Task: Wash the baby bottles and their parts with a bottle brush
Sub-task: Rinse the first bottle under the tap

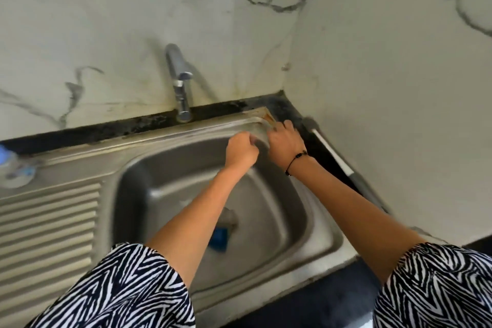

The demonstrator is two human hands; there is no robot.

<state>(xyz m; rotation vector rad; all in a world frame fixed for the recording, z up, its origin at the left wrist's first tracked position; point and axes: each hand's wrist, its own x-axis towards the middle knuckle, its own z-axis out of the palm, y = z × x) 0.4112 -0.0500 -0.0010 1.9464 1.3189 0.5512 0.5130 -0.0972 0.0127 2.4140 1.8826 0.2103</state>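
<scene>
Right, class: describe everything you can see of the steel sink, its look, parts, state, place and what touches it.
The stainless steel sink is dull grey and smudged, set in a dark countertop against a marble-patterned wall. It has one rounded basin, a ribbed draining board to its left, and a chrome tap behind, not running. A blue object lies near the drain. A blurred clear bottle sits on the far left rim. Both hands, left hand and right hand, hold something blurred over the back right corner.

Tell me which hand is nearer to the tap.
Left. The left hand is just in front of the tap, slightly to its right, over the sink. The right hand is further right, near the sink's back corner.
</scene>
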